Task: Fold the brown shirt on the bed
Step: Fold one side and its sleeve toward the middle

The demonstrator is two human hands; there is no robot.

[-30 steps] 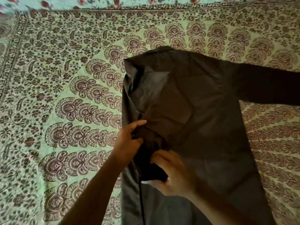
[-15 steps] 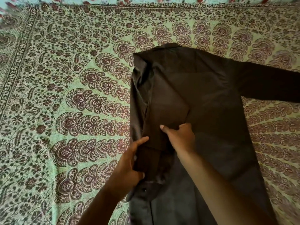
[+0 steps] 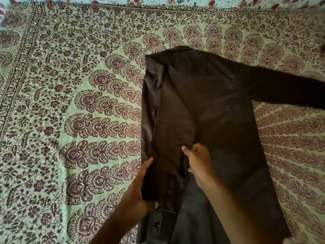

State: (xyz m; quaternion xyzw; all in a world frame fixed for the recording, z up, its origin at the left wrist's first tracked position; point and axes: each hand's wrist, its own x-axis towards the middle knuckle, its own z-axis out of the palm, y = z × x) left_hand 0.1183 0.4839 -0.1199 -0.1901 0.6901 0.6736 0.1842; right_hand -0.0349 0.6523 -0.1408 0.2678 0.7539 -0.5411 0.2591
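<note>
— Where was the brown shirt (image 3: 207, 110) when we looked down?

— Flat on the bed's patterned cover (image 3: 70, 103), back side up, collar pointing away from us. The left side panel had been turned in over the body, with its sleeve (image 3: 168, 155) laid lengthwise down that panel. The other sleeve (image 3: 288, 88) lay stretched out to the right, unfolded.

— And our hands?

— Our left hand (image 3: 139, 192) gripped the folded left edge near the cuff, thumb on top, fingers wrapped under the cloth. Our right hand (image 3: 197, 159) pressed on the inner edge of the folded sleeve, fingers curled; whether it pinched the fabric or only held it down, we could not tell.

— Which step did we judge this to be?

— Squaring off the first side fold. Roughly a third of the job, by our reckoning.

— What did the next move call for?

— Letting go without dragging the sleeve askew, then reaching for the outstretched right sleeve and bringing that side in to match. The fabric looked thin and slippery, so a careless pull might have undone the fold.
</note>
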